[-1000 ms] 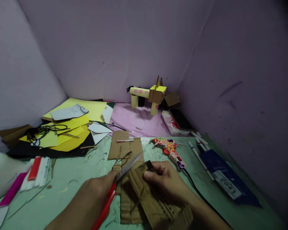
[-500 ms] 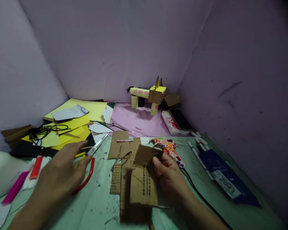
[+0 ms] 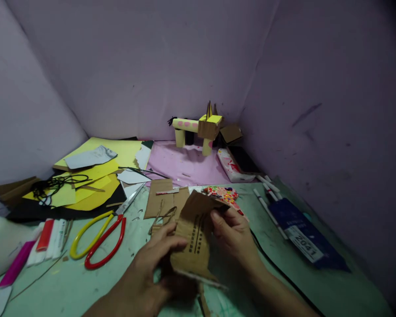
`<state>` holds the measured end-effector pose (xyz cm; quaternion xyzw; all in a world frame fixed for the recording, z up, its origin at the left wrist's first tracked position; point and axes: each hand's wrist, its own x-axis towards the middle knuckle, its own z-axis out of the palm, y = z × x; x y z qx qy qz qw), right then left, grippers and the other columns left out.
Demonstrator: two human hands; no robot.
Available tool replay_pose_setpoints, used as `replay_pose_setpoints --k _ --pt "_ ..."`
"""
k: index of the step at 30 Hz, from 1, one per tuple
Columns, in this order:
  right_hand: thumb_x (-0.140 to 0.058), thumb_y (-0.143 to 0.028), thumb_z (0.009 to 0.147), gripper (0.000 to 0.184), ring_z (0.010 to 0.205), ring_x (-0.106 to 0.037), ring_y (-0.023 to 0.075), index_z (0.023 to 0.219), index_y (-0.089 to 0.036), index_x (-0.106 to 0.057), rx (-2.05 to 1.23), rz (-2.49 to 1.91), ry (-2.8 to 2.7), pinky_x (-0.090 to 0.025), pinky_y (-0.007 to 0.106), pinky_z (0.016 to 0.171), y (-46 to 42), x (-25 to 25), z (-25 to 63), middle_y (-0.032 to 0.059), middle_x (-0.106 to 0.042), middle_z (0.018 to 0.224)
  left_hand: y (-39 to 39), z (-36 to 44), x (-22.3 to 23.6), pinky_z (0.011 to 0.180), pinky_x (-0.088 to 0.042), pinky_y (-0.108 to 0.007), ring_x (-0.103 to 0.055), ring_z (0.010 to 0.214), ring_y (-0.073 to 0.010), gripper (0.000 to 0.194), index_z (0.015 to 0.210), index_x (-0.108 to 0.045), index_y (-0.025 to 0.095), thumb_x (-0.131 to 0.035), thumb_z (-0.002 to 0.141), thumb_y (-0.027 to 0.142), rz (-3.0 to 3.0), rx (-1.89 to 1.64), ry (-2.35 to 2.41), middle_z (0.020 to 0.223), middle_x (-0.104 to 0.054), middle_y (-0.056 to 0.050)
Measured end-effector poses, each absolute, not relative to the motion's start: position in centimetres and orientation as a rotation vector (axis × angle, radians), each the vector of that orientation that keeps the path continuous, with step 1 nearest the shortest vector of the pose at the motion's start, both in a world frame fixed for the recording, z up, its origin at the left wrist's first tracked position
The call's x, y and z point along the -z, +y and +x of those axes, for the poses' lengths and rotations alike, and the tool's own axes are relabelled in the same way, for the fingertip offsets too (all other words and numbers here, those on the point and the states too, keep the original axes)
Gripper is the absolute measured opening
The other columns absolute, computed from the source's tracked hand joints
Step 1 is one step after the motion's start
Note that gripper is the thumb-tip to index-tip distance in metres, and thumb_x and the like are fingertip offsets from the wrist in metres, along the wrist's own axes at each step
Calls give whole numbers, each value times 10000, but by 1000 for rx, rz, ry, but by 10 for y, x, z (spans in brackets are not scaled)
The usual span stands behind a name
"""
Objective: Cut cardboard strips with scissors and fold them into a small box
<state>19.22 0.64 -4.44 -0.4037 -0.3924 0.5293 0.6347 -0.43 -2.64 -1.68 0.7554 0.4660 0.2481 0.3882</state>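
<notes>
Both my hands hold a brown corrugated cardboard piece [image 3: 194, 233] with printed marks, lifted above the green mat. My left hand [image 3: 152, 273] grips its lower left edge with fingers curled round it. My right hand [image 3: 234, 233] pinches its upper right edge. Scissors [image 3: 99, 233] with one red and one yellow handle loop lie on the mat to the left, apart from my hands. More cardboard scraps [image 3: 161, 202] lie flat just behind the held piece.
Yellow and black paper sheets [image 3: 92, 176] with black string pile up at the left. A yellow cardboard animal model [image 3: 198, 130] stands at the back corner on pink paper. A patterned glue gun [image 3: 222, 193], white pens [image 3: 267, 193] and a blue booklet [image 3: 303, 233] lie right. Markers [image 3: 46, 237] lie left.
My left hand laid the scissors on the mat at the left, then came back and took hold of the cardboard piece, which my right hand has raised and turned.
</notes>
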Motion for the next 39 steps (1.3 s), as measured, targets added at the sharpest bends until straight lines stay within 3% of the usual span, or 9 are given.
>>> replay_pose_setpoints --k 4,7,12,18,24,28,33,36,39 --pt "-691 -431 724 289 831 -607 212 923 -223 -702 -1368 -893 -892 -444 369 848 -2 41 185 33 -686 802 -24 7 22 852 -490 -362 -602 983 -231 126 777 -670 204 -545 762 213 1764 -781 1152 978 -667 -57" --pt "-669 -419 750 253 780 -607 188 935 -249 -702 -1443 -808 -882 -444 356 838 -5 41 182 13 -668 766 -25 12 28 637 -519 -283 -630 698 -167 69 740 -583 186 -576 752 253 1431 -816 1170 706 -631 -1" --pt "-657 -434 755 260 855 -610 218 921 -241 -709 -1478 -756 -968 -443 382 844 -8 39 180 49 -685 859 -26 18 30 367 -369 -156 -481 375 -59 355 896 -341 237 -639 719 315 1027 -880 1209 594 -569 86" --pt "-777 -344 623 308 834 -645 237 887 -202 -712 -1512 -899 -974 -486 397 782 -10 35 175 73 -715 871 -25 17 34 331 -404 -176 -508 352 -80 694 1230 -330 164 -701 669 337 994 -831 1120 675 -619 15" --pt "-748 -196 650 121 884 -662 243 754 -256 -758 -1339 -800 -1212 -505 424 809 -8 43 179 79 -730 929 -23 19 33 284 -381 -187 -481 307 -98 428 964 -586 146 -637 698 479 903 -797 1077 539 -603 4" --pt "-537 -100 801 321 1083 -596 216 974 -298 -720 -1315 -640 -1666 -440 426 936 -5 35 192 74 -639 1193 -19 18 25 387 -444 -166 -565 469 -112 256 871 -639 160 -648 708 357 884 -858 1037 631 -645 -9" --pt "-432 -140 867 404 1295 -399 201 1209 -293 -582 -1387 -504 -2033 -288 447 1060 -1 18 204 53 -433 1423 -17 17 30 270 -379 -174 -511 356 -115 310 961 -606 143 -610 749 369 789 -810 1048 551 -610 -8" --pt "-415 -233 892 355 1288 -406 201 1190 -294 -598 -1378 -474 -2047 -291 446 1058 1 18 206 38 -451 1412 -18 17 34 237 -355 -178 -479 296 -109 291 952 -589 136 -603 756 352 722 -793 1046 524 -581 5" --pt "-416 -184 874 358 1259 -443 195 1140 -286 -633 -1304 -465 -2002 -304 433 1057 1 25 205 37 -512 1363 -20 16 34 255 -376 -202 -513 322 -133 321 958 -574 137 -563 785 407 689 -829 966 547 -588 -7"
